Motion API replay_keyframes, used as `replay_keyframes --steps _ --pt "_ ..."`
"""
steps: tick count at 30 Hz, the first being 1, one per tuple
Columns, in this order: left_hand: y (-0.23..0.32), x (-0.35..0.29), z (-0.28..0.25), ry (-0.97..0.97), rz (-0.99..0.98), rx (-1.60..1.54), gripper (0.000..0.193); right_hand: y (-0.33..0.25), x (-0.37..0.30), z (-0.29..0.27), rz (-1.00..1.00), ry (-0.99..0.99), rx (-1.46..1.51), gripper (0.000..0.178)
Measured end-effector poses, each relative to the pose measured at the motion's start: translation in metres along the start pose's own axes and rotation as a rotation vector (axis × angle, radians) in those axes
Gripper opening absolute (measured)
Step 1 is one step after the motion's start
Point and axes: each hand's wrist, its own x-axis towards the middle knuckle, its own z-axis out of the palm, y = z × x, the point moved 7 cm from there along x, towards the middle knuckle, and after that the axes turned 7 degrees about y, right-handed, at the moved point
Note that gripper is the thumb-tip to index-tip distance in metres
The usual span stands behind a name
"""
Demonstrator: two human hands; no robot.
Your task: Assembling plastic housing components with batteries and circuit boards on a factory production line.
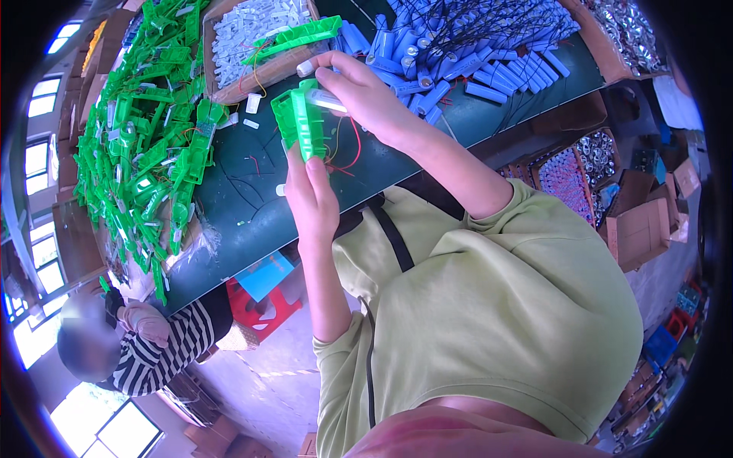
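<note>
My left hand holds a bright green plastic housing upright from below, over the dark green table. My right hand comes in from the right and pinches a small pale cylinder against the top of the housing. Thin red wires hang from the housing beneath my right hand. Both hands meet at the housing, a little above the tabletop.
A big heap of green housings covers the table's left. Behind it stand a cardboard box of white parts, a pile of blue cylindrical cells and a box of silvery parts. A person in striped sleeves sits lower left.
</note>
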Motion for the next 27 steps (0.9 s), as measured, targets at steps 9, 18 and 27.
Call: replay_keyframes --steps 9,18,27 --pt "0.006 -0.009 0.006 -0.070 -0.071 -0.014 0.033 -0.035 -0.013 -0.017 -0.626 0.290 -0.248 0.027" --pt "0.009 -0.021 0.026 -0.191 -0.066 -0.171 0.036 -0.016 -0.001 -0.009 -0.416 0.082 0.135 0.037" --pt "0.005 -0.028 0.020 -0.383 -0.431 -1.017 0.060 -0.027 -0.019 0.001 -0.305 -0.283 -0.132 0.041"
